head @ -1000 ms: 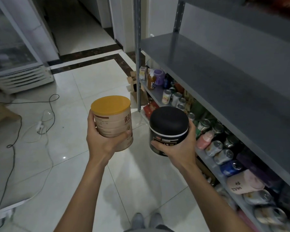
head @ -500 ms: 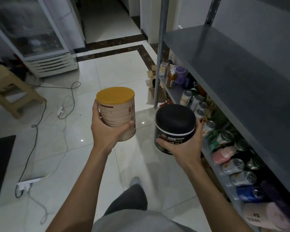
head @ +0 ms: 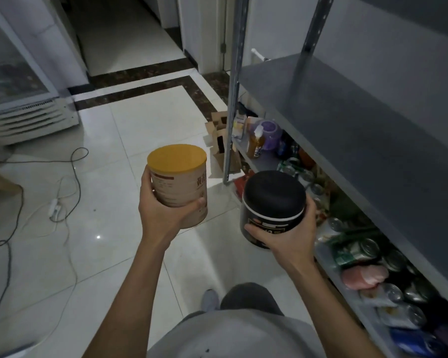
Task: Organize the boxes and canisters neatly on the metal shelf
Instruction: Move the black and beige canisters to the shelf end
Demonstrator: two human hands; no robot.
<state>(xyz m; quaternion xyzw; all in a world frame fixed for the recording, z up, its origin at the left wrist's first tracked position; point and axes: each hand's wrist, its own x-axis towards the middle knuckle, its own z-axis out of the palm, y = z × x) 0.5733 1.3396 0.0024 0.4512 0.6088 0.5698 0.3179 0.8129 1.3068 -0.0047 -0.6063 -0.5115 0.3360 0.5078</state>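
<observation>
My left hand (head: 161, 215) grips a beige canister with a yellow lid (head: 179, 177), held upright over the tiled floor. My right hand (head: 287, 237) holds a black canister with a domed black lid (head: 272, 202) from below and behind, just left of the metal shelf. The grey metal shelf (head: 347, 120) runs along the right side; its middle board is bare. The board below it (head: 259, 161) carries several cans, bottles and pouches.
A glass-door cooler (head: 18, 94) stands at the far left. Cables and an inline switch (head: 55, 206) trail across the white floor tiles. Open cardboard pieces (head: 217, 140) lean against the shelf's front post (head: 234, 86). My shirt and one shoe (head: 210, 299) show below.
The view has shifted as I stepped along the shelf; both hands keep their canisters at about the same height and spacing. My shirt now fills the bottom of the view.
</observation>
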